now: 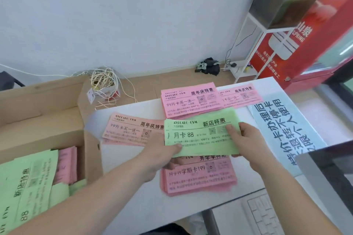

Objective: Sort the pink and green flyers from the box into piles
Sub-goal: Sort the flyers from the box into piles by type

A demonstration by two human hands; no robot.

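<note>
Green flyers (198, 133) sat gripped by fingers of left hand (162, 158) and right hand (248, 143). A slip could mix them into the pink pile (200, 179).

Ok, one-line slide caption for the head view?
Left hand and right hand hold green flyers above a pink pile on the table, box at left.

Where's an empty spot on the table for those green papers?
Bare white table shows along the near edge, in front of the near pink flyer pile, and beside the brown cardboard box, in front of the left pink flyer pile. The middle is crowded with pink piles.
</note>
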